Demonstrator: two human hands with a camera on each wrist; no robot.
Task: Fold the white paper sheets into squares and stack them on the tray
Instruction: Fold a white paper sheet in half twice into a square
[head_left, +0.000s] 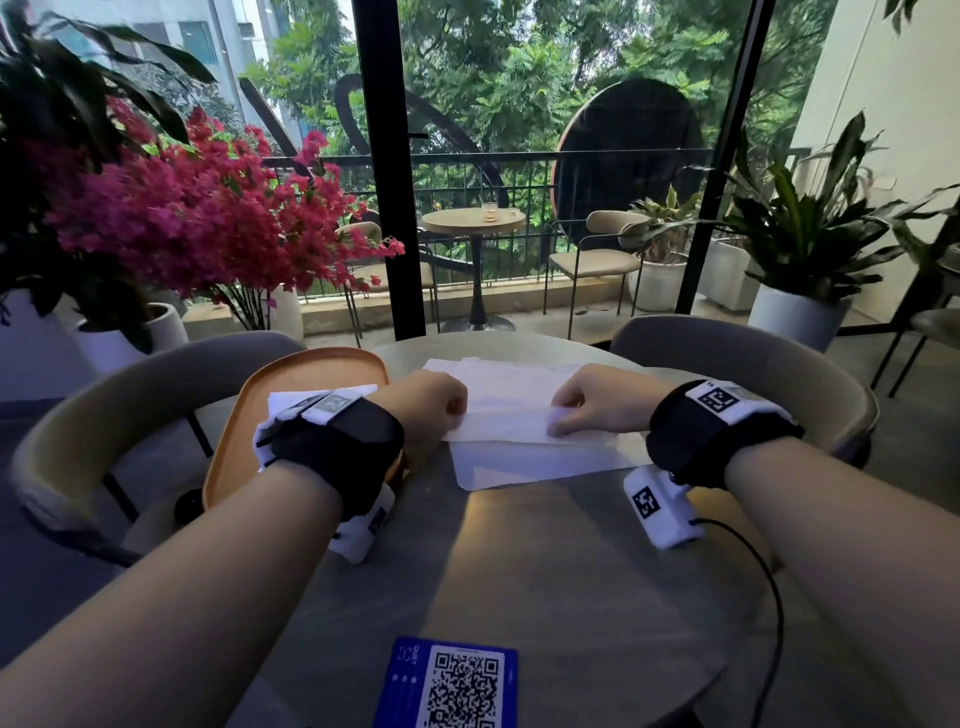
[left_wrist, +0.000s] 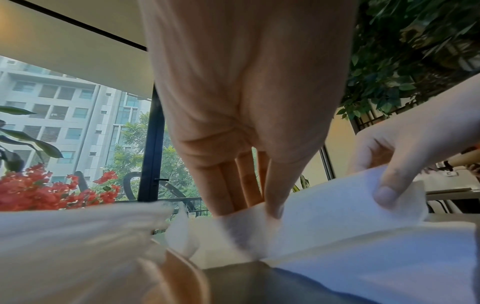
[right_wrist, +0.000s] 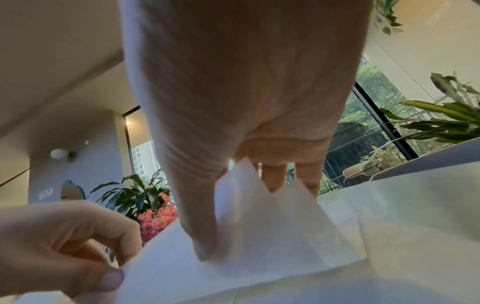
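A white paper sheet (head_left: 506, 423) lies folded over on a small pile of white sheets (head_left: 545, 465) at the far middle of the table. My left hand (head_left: 439, 410) pinches the sheet's left end between thumb and fingers (left_wrist: 235, 197). My right hand (head_left: 587, 408) pinches the right end, thumb (right_wrist: 201, 226) on top of the paper (right_wrist: 272, 236). An orange tray (head_left: 270, 384) sits to the left, with white folded paper (head_left: 291, 400) on it, partly hidden by my left wrist.
A blue card with a QR code (head_left: 452, 686) lies at the table's (head_left: 571, 597) near edge. Grey chairs (head_left: 753, 353) stand left and right of the table. A cable (head_left: 769, 582) trails from my right wrist. Potted plants and a window lie beyond.
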